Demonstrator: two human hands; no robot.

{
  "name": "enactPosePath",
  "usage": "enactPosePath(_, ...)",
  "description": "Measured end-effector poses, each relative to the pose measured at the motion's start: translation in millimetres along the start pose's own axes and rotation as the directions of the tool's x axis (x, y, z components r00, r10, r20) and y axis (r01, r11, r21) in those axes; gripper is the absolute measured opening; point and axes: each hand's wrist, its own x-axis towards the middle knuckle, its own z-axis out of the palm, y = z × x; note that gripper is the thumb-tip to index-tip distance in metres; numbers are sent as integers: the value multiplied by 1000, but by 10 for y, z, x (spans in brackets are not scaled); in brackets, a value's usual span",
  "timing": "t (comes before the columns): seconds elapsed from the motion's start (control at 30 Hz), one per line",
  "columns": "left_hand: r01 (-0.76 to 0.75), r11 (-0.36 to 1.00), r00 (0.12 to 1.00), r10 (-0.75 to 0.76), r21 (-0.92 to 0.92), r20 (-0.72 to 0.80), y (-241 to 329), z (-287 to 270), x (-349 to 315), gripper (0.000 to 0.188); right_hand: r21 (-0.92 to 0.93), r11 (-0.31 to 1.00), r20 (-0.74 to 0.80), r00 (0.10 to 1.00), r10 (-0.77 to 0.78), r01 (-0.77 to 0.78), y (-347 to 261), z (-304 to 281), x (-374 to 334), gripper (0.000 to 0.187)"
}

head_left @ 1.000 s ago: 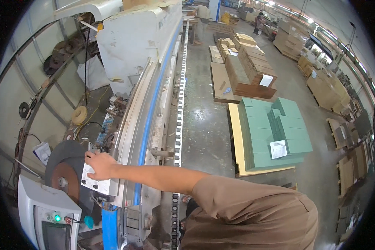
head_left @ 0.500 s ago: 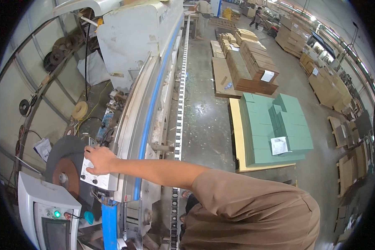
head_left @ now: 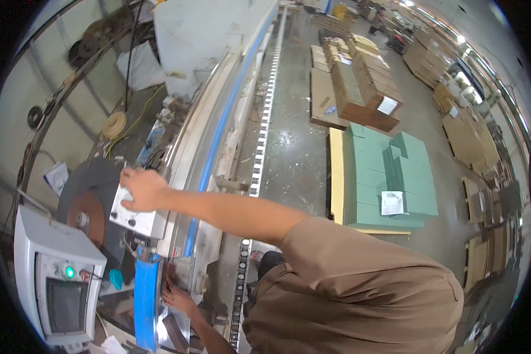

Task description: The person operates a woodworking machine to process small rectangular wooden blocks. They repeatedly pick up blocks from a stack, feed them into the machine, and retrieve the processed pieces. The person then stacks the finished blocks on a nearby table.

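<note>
My right hand (head_left: 141,187) rests on a white control box (head_left: 137,221) with dark knobs, thumb and fingers spread over its top and far edge. Its bare forearm crosses above the machine's long blue-edged rail (head_left: 223,121). Lower down, my left hand (head_left: 180,300) reaches in beside a blue machine guard (head_left: 147,304). Its fingers are around a narrow brown strip (head_left: 169,272), partly hidden by the hand. A dark grey wheel (head_left: 85,183) with a brown centre stands left of the control box.
A control panel (head_left: 26,289) with a screen and lit green button stands at lower left. A roller chain track (head_left: 266,118) runs along the machine. Green boards (head_left: 369,183) are stacked on a yellow base to the right. Brown boards (head_left: 366,88) lie farther back.
My left hand has come into view beside the blue guard with the brown strip. My right hand stays on the control box. The view has shifted.
</note>
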Motion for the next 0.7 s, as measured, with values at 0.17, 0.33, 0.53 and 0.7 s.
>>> enactPosePath(0.17, -47, 995, 995, 54, -85, 84, -218, 179, 27, 58, -86, 996, -102, 994, -42, 33, 56, 166, 57, 49)
enactPosePath(0.33, -78, 995, 993, 83, -66, 88, -5, -281, 147, 62, -159, 985, -89, 993, -76, 62, 51, 216, 9, 47)
enactPosePath(0.53, -33, 988, 999, 38, -150, 30, 153, -368, 187, 54, -179, 984, 19, 999, 26, -22, -182, 67, 39, 46)
enactPosePath(0.7, -35, 992, 989, 51, -119, 135, 271, -223, 279, 61, -131, 991, -65, 998, -14, 6, -73, 91, 4, 48)
